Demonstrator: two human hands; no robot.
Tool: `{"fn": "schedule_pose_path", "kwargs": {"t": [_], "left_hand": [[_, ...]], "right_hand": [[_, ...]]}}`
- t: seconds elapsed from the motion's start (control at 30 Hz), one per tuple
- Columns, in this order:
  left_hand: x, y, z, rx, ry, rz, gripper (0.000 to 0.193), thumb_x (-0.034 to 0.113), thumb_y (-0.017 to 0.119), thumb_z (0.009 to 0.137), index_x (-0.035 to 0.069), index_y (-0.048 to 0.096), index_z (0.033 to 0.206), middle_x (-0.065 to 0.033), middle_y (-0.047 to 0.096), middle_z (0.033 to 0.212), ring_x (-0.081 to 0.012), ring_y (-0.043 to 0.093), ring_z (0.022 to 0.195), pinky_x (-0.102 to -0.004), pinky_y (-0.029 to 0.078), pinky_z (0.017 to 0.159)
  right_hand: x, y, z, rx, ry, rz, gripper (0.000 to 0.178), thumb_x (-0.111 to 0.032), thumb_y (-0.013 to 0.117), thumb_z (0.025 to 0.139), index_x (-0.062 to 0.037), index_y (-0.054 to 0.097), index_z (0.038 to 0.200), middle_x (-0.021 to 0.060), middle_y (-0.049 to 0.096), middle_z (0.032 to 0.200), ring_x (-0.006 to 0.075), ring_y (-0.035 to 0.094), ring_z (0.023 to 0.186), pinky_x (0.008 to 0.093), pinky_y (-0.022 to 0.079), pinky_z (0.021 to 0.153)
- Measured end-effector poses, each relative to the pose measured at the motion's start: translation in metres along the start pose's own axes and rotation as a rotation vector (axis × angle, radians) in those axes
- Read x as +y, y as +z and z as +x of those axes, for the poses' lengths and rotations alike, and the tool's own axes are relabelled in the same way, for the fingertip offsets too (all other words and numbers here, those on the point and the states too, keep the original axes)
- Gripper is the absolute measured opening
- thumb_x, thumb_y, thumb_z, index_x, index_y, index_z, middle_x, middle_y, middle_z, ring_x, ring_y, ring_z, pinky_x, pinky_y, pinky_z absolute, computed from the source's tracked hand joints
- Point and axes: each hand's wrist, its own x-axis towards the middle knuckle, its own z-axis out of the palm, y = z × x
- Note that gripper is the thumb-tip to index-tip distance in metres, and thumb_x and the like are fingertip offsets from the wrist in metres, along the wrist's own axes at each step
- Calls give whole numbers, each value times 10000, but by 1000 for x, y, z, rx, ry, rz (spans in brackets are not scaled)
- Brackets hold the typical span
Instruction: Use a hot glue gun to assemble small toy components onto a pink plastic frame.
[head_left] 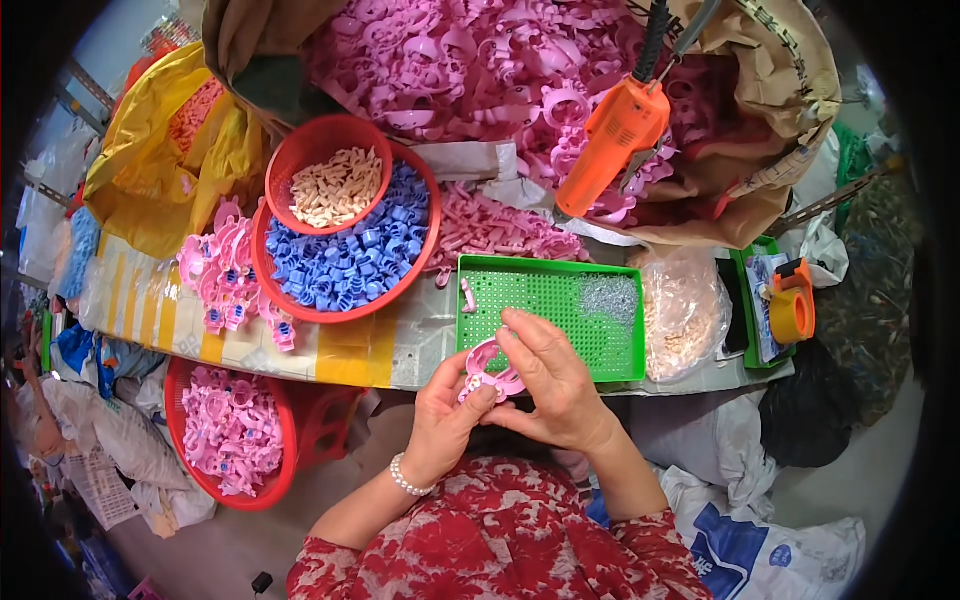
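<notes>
A pink plastic part (490, 372) with a rounded opening is held in front of my body, at the near edge of the green tray. My left hand (446, 408) pinches it from the left, thumb along its lower side. My right hand (553, 388) is closed against its right side, with the fingertips raised above it. Under and beyond my hands lies the perforated green tray (545, 345). A small pink piece (468, 295) rests in its left end and a heap of small grey metal bits (608, 298) at its far right.
An orange electric screwdriver (615, 140) hangs over a big sack of pink parts (430, 60). Red bowls hold blue pieces (345, 260) and cream pegs (335, 188). Pink assemblies (232, 270) lie at left; a red basket (290, 450) stands below. Orange-yellow tape (790, 312) sits right.
</notes>
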Motion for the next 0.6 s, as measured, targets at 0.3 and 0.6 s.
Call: {"fn": "schedule_pose_path", "kwargs": {"t": [0.3,0.6], "left_hand": [[7,-6,2,13,-23,30,436,94,591,909,-11,409,1291,-104,633,1012,-144,656,789,-254,553,684],[13,-14,-2,75,-10,87,421,114,616,895,-11,443,1259,-94,646,957,-134,654,727,-235,545,621]], "right_hand": [[7,-36,16,201,55,-87,831,-256,798,679,18,389,1348,207,413,1378,337,450,1241,436,393,995],[75,-84,84,363,326,588,483,-96,592,874,6,419,1313,91,512,1251,166,499,1145,295,389,973]]}}
